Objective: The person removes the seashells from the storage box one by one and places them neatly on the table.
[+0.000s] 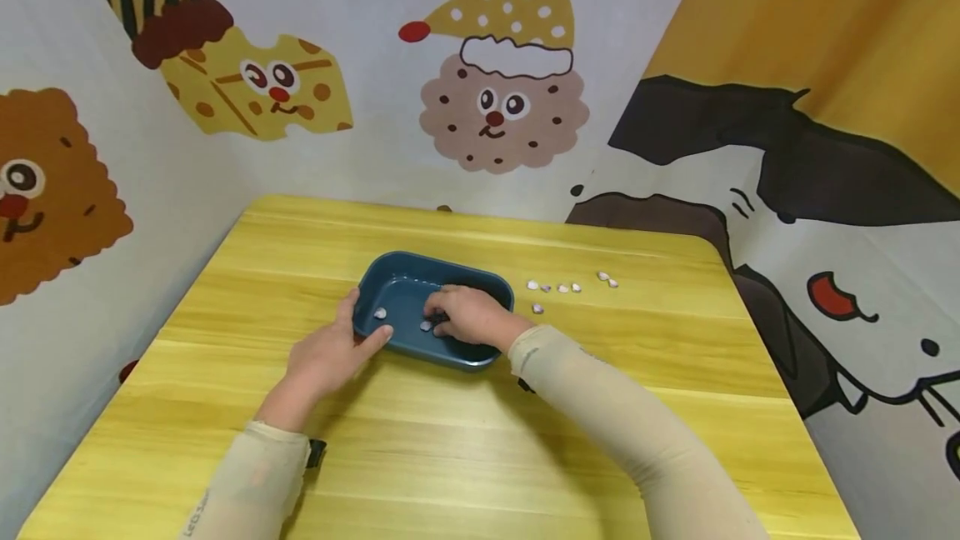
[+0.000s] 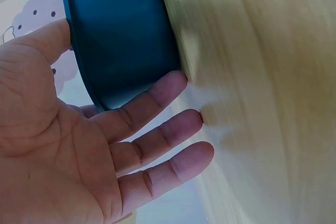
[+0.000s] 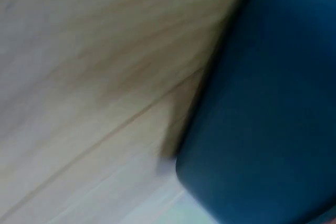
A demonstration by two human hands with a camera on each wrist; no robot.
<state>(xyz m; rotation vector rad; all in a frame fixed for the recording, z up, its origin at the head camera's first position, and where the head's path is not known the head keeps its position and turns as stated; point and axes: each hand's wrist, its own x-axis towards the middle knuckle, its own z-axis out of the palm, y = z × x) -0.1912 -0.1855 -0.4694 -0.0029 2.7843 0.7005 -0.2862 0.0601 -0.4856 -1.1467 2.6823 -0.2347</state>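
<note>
A dark blue rectangular tub (image 1: pixel 408 346) stands on the table. My left hand (image 1: pixel 327 357) rests against its left end, thumb at the near rim. In the left wrist view the fingers (image 2: pixel 173 129) of that hand lie nearly straight beside the tub's wall. My right hand (image 1: pixel 472 315) reaches inside the tub, fingers bent down; whether they hold anything is hidden. Close to those fingertips lies a small pale piece (image 1: pixel 426 326), like a shell or garlic clove. Another pale piece (image 1: pixel 380 313) is at the tub's left. The right wrist view shows the tub's outer wall (image 3: pixel 262 108), not the hand.
Several small whitish, purple-tinged pieces (image 1: pixel 562 288) are scattered on the yellow wood-grain table (image 1: pixel 450 457), right of the tub. Two of them (image 1: pixel 608 279) lie farther right, side by side. A cartoon-printed cloth (image 1: pixel 375 165) hangs behind the table.
</note>
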